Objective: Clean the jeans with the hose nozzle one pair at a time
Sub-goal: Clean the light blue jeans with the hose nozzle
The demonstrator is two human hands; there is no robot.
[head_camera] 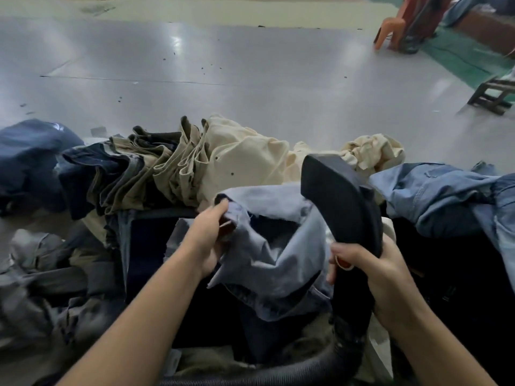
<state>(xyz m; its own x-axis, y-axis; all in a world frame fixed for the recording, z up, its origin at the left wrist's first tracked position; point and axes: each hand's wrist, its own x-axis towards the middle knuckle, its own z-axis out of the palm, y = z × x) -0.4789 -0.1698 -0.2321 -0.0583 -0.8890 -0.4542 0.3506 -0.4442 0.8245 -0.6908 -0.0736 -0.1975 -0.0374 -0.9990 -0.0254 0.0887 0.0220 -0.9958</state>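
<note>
While the left hand [207, 236] pinches pale jeans [276, 246], the right hand [373, 274] apparently grips the nozzle [338, 201].

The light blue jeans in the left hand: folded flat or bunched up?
Bunched up. The left hand pinches the light blue jeans by an edge; the cloth hangs crumpled.

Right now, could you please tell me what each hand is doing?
Left hand: closed, pinching the light blue jeans by an edge.
Right hand: closed around the black hose nozzle.
</note>
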